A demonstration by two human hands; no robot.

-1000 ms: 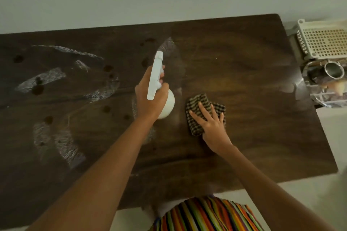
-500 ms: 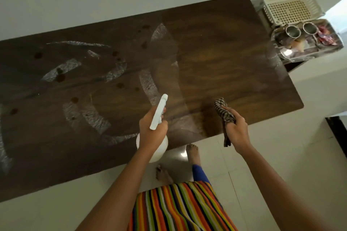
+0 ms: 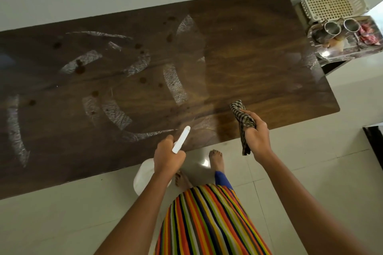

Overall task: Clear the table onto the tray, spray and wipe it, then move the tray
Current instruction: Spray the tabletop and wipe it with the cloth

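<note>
Left hand: the left hand (image 3: 169, 156) grips the neck of a white spray bottle (image 3: 142, 180), fingers curled round it. The nozzle head points up and away over the near edge of the counter. The bottle body hangs below the hand, over the floor.
Right hand: the right hand (image 3: 257, 134) clenches a checked cloth (image 3: 241, 118). One end sticks up over the counter edge, the other hangs down below the fist. The cloth is off the surface.
Counter: a dark wooden counter (image 3: 259, 58) carries pale curved wet streaks (image 3: 175, 85) on its left and middle parts and small dark spots (image 3: 79, 69) among them.
Tray: a shiny metal tray (image 3: 339, 53) sits off the counter, just beyond its far right end. It holds two steel cups (image 3: 332, 28), red wrappers (image 3: 369, 37) and some pale scraps.
Basket: a white perforated plastic basket (image 3: 331, 3) stands just behind the tray.
Person: stands at the near edge in a striped garment (image 3: 207, 219), bare feet (image 3: 216, 158) on pale floor tiles.
</note>
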